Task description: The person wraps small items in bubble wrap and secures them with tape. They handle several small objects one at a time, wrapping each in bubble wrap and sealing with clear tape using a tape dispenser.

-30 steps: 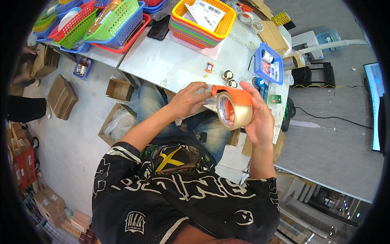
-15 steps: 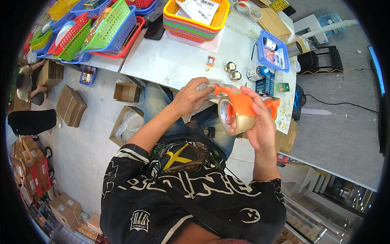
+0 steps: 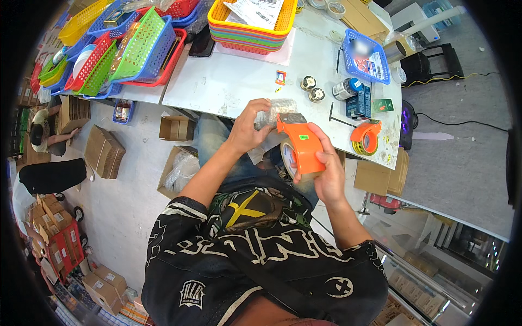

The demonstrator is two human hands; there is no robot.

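My left hand (image 3: 247, 127) grips a bubble-wrapped item (image 3: 276, 107) over the near edge of the white table (image 3: 206, 89). My right hand (image 3: 328, 171) holds an orange tape dispenser (image 3: 304, 142) with a roll of packing tape, its metal cutter end against or very close to the wrap. Just beyond lie two small round jars (image 3: 308, 82), a blue-capped bottle (image 3: 343, 89), a dark blue box (image 3: 355, 106) and a small green box (image 3: 382, 105). A second orange dispenser (image 3: 365, 140) rests at the table's right part.
Colored plastic baskets (image 3: 144, 51) and a stacked yellow-topped set (image 3: 249, 32) line the far side, beside a blue basket (image 3: 366, 57). Cardboard boxes (image 3: 103, 155) lie on the floor at left, where another person (image 3: 42, 127) crouches. A monitor edge stands at right.
My right hand has turned the dispenser so its orange side faces up and its cutter sits at the bubble-wrapped item. My left hand has shifted slightly, still holding the wrap.
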